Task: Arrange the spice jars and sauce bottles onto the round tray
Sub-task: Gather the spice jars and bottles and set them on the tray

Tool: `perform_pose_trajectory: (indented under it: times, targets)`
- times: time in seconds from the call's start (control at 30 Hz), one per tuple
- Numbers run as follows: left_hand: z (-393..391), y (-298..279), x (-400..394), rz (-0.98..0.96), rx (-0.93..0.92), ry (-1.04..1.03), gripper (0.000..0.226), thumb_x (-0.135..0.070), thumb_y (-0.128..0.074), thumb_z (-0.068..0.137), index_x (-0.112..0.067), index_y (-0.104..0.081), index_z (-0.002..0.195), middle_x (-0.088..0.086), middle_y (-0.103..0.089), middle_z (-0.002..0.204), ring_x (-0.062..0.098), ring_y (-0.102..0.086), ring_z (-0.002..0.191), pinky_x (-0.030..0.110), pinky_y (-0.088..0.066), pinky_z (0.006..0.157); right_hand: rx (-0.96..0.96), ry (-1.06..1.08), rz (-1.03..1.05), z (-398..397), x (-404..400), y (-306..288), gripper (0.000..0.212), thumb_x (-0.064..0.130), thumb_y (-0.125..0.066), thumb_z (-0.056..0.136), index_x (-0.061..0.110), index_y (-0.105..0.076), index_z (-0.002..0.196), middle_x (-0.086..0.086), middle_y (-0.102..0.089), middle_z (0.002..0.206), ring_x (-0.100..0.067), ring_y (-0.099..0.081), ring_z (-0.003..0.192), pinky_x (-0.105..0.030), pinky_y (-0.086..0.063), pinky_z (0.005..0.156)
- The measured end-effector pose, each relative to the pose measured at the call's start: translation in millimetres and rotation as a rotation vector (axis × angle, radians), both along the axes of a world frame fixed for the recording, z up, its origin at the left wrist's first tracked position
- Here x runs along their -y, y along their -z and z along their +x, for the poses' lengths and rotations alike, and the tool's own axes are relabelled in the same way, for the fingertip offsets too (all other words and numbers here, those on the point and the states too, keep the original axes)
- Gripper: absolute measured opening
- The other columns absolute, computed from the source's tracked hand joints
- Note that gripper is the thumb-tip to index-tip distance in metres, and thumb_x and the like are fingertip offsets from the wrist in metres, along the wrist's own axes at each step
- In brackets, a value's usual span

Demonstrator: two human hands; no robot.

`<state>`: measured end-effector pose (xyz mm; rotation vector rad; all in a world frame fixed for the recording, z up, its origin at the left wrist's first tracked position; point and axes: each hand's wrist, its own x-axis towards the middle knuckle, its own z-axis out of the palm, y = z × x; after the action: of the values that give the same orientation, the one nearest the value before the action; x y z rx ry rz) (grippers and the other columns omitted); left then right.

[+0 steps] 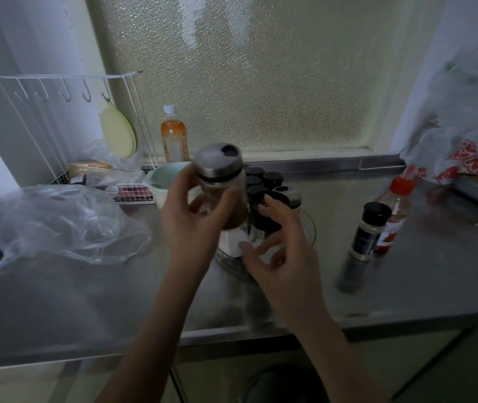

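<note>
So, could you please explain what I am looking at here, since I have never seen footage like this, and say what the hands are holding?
There is no machine here. A person wears one wide-angle camera on the head, looking forward and down, so the two bare arms enter from the bottom of the picture.

The left hand holds up a steel-lidded shaker jar, lifted and tilted above the round tray. The picture is blurred there. The right hand reaches in among the black-capped jars already gathered on the tray, fingers spread; I cannot tell whether it grips one.

All this sits on a steel counter below a frosted window. Off the tray, to the right, stand a black-capped spice jar and a red-capped sauce bottle. A clear plastic bag lies on the left, and an orange drink bottle stands at the back.
</note>
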<state>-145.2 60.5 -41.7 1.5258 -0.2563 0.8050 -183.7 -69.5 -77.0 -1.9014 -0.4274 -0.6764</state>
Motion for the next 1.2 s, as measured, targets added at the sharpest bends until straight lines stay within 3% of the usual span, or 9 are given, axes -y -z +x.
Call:
perform_pose_trajectory:
  times: [0.1,0.2,0.33,0.47,0.57,0.83,0.97,1.1,1.2]
  targets:
    - [-26,4,19,0.002,-0.013,0.239,0.047,-0.029,-0.07,0.071,-0.01,-0.059,0.112,0.008,-0.067,0.108,0.018,-0.064,0.103,0.033,-0.054,0.085,-0.111,-0.003,0.037,-3,-2,-4,0.072,0.05,-0.066,0.068,0.038,-0.037,0.133,0.027,-0.056,0.115,0.001,-0.06,0.1,-0.026,-0.054,0.082]
    - [-36,11,33,0.033,-0.006,0.368,0.044,-0.029,-0.069,0.072,-0.019,-0.058,0.114,0.004,-0.067,0.112,0.017,-0.063,0.107,0.029,-0.052,0.086,-0.143,0.053,0.103,-10,9,-4,0.058,0.052,-0.066,0.058,0.045,-0.045,0.113,0.019,-0.064,0.107,-0.002,-0.063,0.098,-0.036,-0.057,0.081]
    - [-31,38,40,0.101,-0.023,0.34,0.026,-0.037,-0.05,0.085,-0.017,-0.055,0.1,0.005,-0.061,0.095,0.019,-0.059,0.09,0.03,-0.049,0.076,-0.073,0.235,0.143,-14,31,0,0.047,0.05,-0.076,0.062,0.047,-0.044,0.097,0.024,-0.062,0.094,0.01,-0.06,0.087,-0.012,-0.049,0.068]
    - [-14,83,33,0.734,-0.156,-0.042,0.017,-0.038,-0.057,0.083,-0.026,-0.047,0.077,-0.009,-0.052,0.079,0.013,-0.052,0.078,0.02,-0.033,0.063,-0.175,0.25,0.384,13,64,7,0.071,0.033,-0.078,0.071,0.029,-0.042,0.132,0.014,-0.059,0.121,0.001,-0.057,0.105,-0.01,-0.044,0.087]
    - [-6,92,24,0.967,-0.115,-0.141,0.023,-0.039,-0.059,0.079,-0.024,-0.043,0.074,-0.01,-0.042,0.073,0.014,-0.044,0.069,0.024,-0.027,0.063,-0.201,0.221,0.339,32,74,14,0.055,0.027,-0.077,0.075,0.029,-0.044,0.119,0.016,-0.058,0.108,0.006,-0.056,0.093,0.0,-0.044,0.077]
    - [8,87,-25,0.831,-0.293,0.053,0.041,-0.052,-0.049,0.074,-0.016,-0.053,0.092,0.0,-0.053,0.098,0.015,-0.049,0.092,0.029,-0.042,0.078,-0.242,0.182,0.373,51,70,31,0.063,0.032,-0.074,0.077,0.036,-0.034,0.126,0.032,-0.049,0.103,0.013,-0.051,0.09,0.001,-0.039,0.07]
    - [11,89,-27,0.745,-0.375,-0.029,0.034,-0.015,-0.061,0.076,-0.013,-0.05,0.108,0.005,-0.052,0.115,0.024,-0.051,0.105,0.03,-0.041,0.082,-0.247,0.156,0.384,60,69,32,0.065,0.026,-0.068,0.083,0.026,-0.028,0.134,0.025,-0.047,0.109,0.011,-0.052,0.094,0.002,-0.039,0.071]
    - [-7,78,5,0.584,-0.152,-0.238,0.027,-0.004,-0.054,0.076,-0.014,-0.049,0.1,0.008,-0.054,0.098,0.021,-0.052,0.09,0.018,-0.037,0.071,-0.262,0.086,0.313,64,66,35,0.05,0.023,-0.066,0.085,0.03,-0.029,0.117,0.024,-0.05,0.108,0.022,-0.053,0.09,0.0,-0.043,0.072]
    - [-16,68,43,0.605,-0.14,-0.159,0.022,-0.014,-0.06,0.081,-0.018,-0.049,0.1,0.001,-0.055,0.097,0.009,-0.051,0.081,0.013,-0.038,0.064,-0.248,0.113,0.27,67,62,37,0.049,0.024,-0.07,0.082,0.026,-0.034,0.114,0.003,-0.054,0.117,0.001,-0.056,0.106,-0.01,-0.047,0.082]
